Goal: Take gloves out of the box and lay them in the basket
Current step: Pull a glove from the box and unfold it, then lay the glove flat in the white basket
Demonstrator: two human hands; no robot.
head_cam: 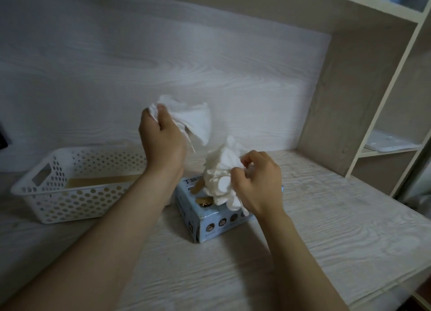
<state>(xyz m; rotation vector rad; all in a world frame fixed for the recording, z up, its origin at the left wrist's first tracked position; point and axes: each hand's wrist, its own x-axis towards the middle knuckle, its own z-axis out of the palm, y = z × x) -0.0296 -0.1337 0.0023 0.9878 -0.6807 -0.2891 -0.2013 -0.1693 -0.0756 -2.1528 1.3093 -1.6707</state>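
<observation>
A light blue glove box (211, 222) lies on the pale wooden table at the centre. My left hand (163, 140) is raised above and behind the box and grips a white glove (196, 120) that hangs from its fingers. My right hand (258, 182) is over the box's top and pinches a crumpled bunch of white gloves (221, 175) rising out of the opening. A white perforated basket (77, 184) stands to the left of the box; a tan strip shows on its floor and no glove is visible inside.
A wooden back panel rises behind the table. A shelf unit (382, 114) stands at the right, with a white tray (391, 145) on one shelf. The table's front right edge (396, 285) is close.
</observation>
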